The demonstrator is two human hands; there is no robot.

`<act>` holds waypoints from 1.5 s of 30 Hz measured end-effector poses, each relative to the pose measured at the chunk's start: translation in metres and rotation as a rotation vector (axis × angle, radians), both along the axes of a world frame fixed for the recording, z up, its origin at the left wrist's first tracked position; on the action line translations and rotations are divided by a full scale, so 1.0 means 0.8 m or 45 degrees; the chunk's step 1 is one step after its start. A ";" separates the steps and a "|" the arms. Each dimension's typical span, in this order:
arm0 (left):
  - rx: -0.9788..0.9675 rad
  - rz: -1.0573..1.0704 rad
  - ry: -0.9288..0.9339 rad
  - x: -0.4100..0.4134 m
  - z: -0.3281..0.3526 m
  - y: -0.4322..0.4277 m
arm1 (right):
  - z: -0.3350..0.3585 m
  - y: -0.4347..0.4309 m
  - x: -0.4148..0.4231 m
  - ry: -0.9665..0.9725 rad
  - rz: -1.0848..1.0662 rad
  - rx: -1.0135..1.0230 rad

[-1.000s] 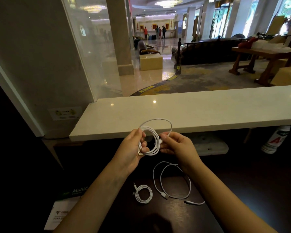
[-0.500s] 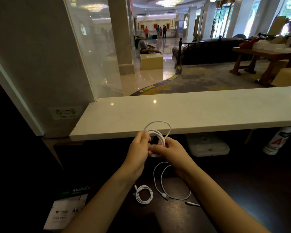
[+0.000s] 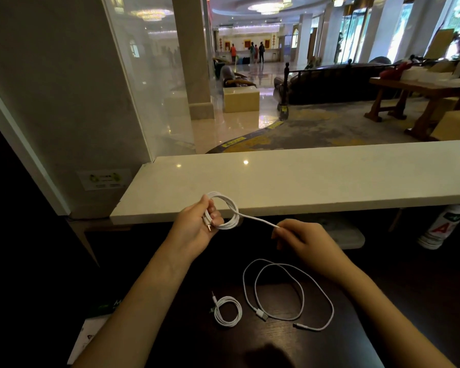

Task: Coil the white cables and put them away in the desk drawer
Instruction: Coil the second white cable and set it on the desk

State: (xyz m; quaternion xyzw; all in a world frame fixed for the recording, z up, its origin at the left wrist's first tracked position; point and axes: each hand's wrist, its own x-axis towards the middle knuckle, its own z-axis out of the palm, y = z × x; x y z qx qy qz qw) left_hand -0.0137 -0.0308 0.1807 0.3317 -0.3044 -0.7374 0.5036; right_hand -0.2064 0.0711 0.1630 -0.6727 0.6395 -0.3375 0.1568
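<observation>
My left hand (image 3: 197,229) pinches a coiled white cable (image 3: 230,211) held above the dark desk, a metal plug poking out below the fingers. A straight tail of that cable runs right to my right hand (image 3: 303,240), which grips its end. On the desk (image 3: 383,288) below lie two more white cables: a small tight coil (image 3: 227,310) and a loose, uncoiled cable (image 3: 290,293) to its right. No drawer is visible.
A white stone counter (image 3: 303,176) runs across just beyond my hands. Under it sit a white plastic box (image 3: 343,235) and a white bottle (image 3: 441,227) at the right. A paper ream pack (image 3: 91,330) lies at the desk's lower left.
My hands were close together around the coil. Now the right hand has pulled away to the right, drawing a straight tail out of the coil in my left hand.
</observation>
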 end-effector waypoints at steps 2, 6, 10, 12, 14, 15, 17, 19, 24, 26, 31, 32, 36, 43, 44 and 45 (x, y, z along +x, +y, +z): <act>0.064 -0.060 0.115 -0.003 -0.001 0.002 | -0.010 0.000 -0.012 0.074 -0.001 -0.043; 0.125 -0.019 0.240 -0.007 0.005 0.000 | -0.018 0.003 -0.014 -0.008 0.027 -0.119; 0.125 -0.071 0.340 -0.011 0.005 0.013 | -0.031 0.000 -0.011 0.134 -0.011 -0.134; 0.106 -0.116 0.379 -0.021 0.003 0.024 | -0.037 -0.010 0.005 0.130 -0.058 -0.058; 0.066 -0.154 0.385 -0.032 0.000 0.034 | -0.036 -0.018 0.025 -0.007 -0.083 -0.003; 0.036 -0.164 0.361 -0.036 -0.001 0.037 | -0.034 -0.021 0.034 -0.104 -0.072 -0.001; -0.033 -0.145 0.268 -0.041 -0.004 0.041 | -0.026 -0.024 0.048 -0.330 -0.020 0.005; -0.121 -0.077 0.123 -0.041 -0.006 0.043 | -0.017 -0.023 0.055 -0.618 0.016 0.040; -0.433 0.102 -0.558 -0.032 -0.012 0.050 | -0.010 -0.021 0.054 -1.073 0.029 0.062; -0.505 0.125 -0.708 -0.032 -0.018 0.053 | -0.008 -0.020 0.054 -1.147 0.030 0.065; -0.567 0.133 -0.854 -0.036 -0.023 0.051 | -0.003 -0.023 0.051 -1.222 0.072 0.077; -0.563 0.110 -0.849 -0.036 -0.024 0.049 | -0.003 -0.023 0.050 -1.247 0.096 0.095; -0.528 -0.009 -0.832 -0.032 -0.030 0.040 | -0.005 -0.022 0.047 -1.331 0.207 0.182; -0.712 0.281 -1.007 -0.033 -0.030 0.041 | -0.007 -0.021 0.050 -1.355 0.128 0.069; -0.831 0.336 -1.032 -0.033 -0.030 0.046 | -0.007 -0.021 0.052 -1.357 0.118 0.050; -0.923 0.356 -1.037 -0.032 -0.030 0.052 | -0.007 -0.020 0.053 -1.360 0.117 0.038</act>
